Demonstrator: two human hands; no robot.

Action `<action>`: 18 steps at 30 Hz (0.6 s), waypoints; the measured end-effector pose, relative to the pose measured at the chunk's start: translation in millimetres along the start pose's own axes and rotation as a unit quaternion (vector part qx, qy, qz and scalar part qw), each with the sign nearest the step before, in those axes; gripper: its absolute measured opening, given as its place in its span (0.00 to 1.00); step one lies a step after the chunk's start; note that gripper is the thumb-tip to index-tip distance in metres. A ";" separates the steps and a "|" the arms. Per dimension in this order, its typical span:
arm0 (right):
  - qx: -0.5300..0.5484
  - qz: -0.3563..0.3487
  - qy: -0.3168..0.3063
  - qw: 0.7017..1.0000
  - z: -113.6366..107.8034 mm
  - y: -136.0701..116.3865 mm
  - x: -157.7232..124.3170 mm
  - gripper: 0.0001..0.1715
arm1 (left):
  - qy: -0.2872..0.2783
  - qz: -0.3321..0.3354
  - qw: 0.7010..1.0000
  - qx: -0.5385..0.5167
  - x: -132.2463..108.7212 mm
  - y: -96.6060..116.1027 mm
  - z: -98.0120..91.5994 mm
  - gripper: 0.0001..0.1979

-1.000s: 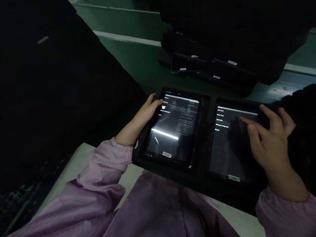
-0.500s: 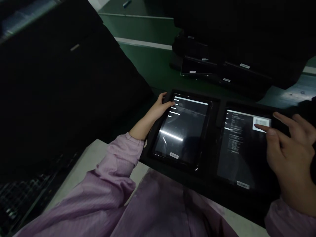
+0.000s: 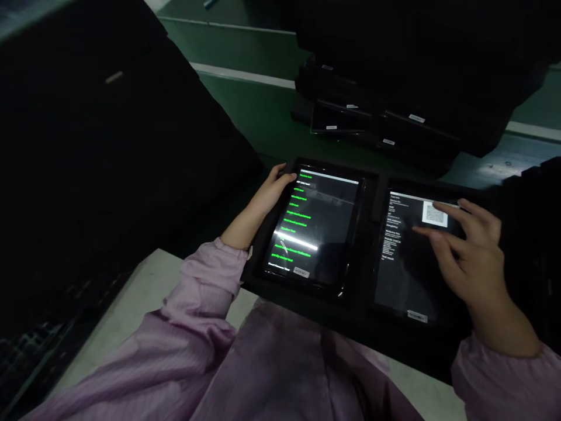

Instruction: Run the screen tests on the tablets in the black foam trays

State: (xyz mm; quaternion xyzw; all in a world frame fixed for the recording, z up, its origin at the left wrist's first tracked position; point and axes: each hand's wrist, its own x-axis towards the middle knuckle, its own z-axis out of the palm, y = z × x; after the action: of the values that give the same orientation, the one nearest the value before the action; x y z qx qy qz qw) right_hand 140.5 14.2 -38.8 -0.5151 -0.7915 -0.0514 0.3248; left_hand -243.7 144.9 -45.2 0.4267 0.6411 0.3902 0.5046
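Two tablets lie side by side in a black tray (image 3: 368,251). On the left tablet (image 3: 319,228) a list shows in mostly green lines, with a white label at its lower edge. My left hand (image 3: 269,196) grips the tray's upper left edge, its thumb over the tablet's corner; its other fingers are partly hidden. The right tablet (image 3: 403,286) displays white text and a QR code. Over that screen my right hand (image 3: 475,257) is open, fingers spread, holding nothing. Its index fingertip points near the QR code; whether it touches the glass I cannot tell.
Several dark, labelled devices (image 3: 342,117) are piled beyond the tray on a green surface (image 3: 245,105). A large black stack (image 3: 109,175) rises at the left. Pale surface (image 3: 140,298) shows beneath the tray, and a pen-like object (image 3: 209,3) lies at the top.
The left tablet's short white menu has become a mostly green list. The right tablet's screen has settled into sharp text. My right hand has moved left over it, fingers spreading more.
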 end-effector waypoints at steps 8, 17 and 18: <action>0.001 -0.053 -0.093 0.994 8.8 -22.6 -2.6 0.18 | 0.001 0.006 1.000 0.008 4.5 -4.8 -1.9 0.27; -0.034 0.137 0.055 0.988 5.6 6.7 -4.8 0.28 | -0.005 0.016 1.000 0.012 6.0 -9.3 -4.2 0.28; -0.043 0.146 0.048 0.987 7.2 7.4 -6.4 0.29 | -0.003 0.016 1.000 0.014 6.7 -9.9 -4.4 0.28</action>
State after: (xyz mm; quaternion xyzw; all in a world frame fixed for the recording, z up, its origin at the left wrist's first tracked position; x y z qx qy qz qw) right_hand 145.1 15.6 -50.0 -0.6357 -0.6882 -0.0617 0.3442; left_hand -250.4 147.6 -55.7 0.4450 0.6380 0.3882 0.4942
